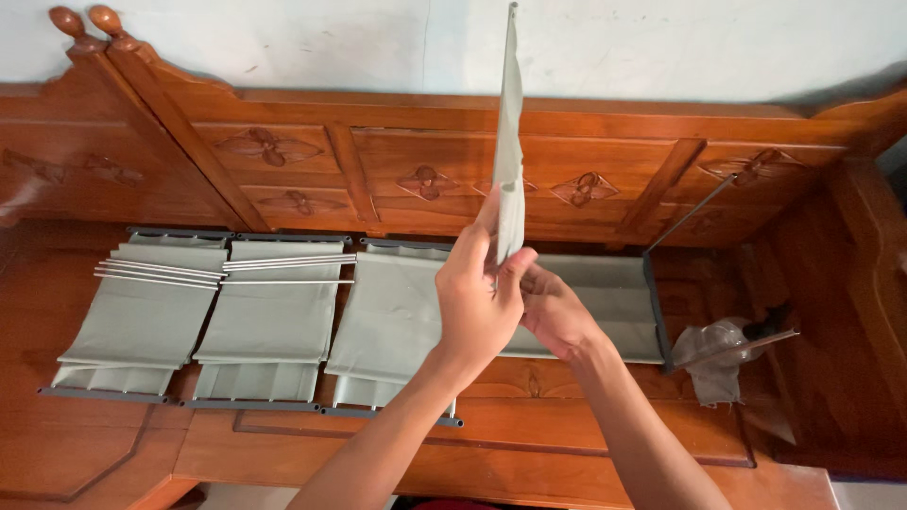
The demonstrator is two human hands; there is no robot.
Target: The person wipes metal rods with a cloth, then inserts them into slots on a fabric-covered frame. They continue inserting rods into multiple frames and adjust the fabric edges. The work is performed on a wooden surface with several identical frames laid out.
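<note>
wooden bench surface (pixel 586 444) below: left hand (pixel 477 307) and right hand (pixel 557 316) fingers pinch grey fabric panel (pixel 510 161), long axis upright above them.

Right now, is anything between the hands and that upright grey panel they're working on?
Nothing visible. The left hand already pinches the lower end of the grey panel, and the right hand touches it from behind. The metal rods and the other fabric shelves lie off to the left, apart from both hands.
</note>
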